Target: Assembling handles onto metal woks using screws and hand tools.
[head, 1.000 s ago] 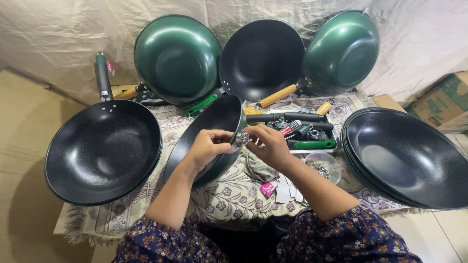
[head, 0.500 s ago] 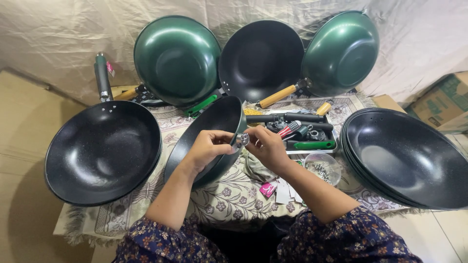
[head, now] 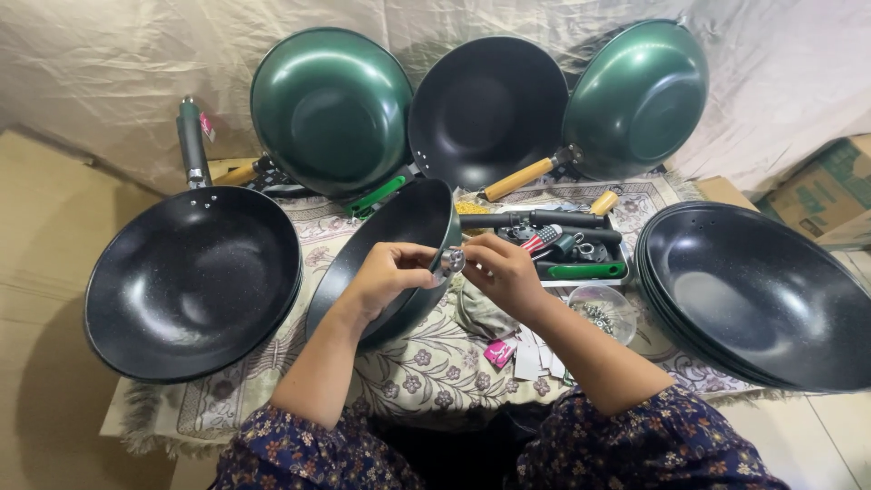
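While both hands meet over the middle of the table [head: 272, 399], which is covered with a flowered cloth, a dark wok [head: 399, 245] stands tilted on its edge between them. The left hand [head: 386, 277] holds the rim of this wok, fingers curled and pressed on its edge. The right hand [head: 499, 270] is just beside it, with its fingertips pinching a small shiny metal piece [head: 450, 262] at the rim of the wok; the grip of each hand is closed, not spread. To the left of the person lies a big black wok with a grey handle [head: 192, 281], flat on the table. At the right side there is a stack of black woks [head: 762, 295], one inside the other. Behind, three more woks lean against the wrinkled backdrop: a green one [head: 331, 109], a black one with a wooden handle [head: 485, 109], and another green one [head: 640, 95]. Near the right hand a tray [head: 581, 270] holds handles and tools, and a small clear bowl [head: 603, 313] with little metal parts stands beside the right forearm. A cardboard box [head: 830, 186] is at the far right.
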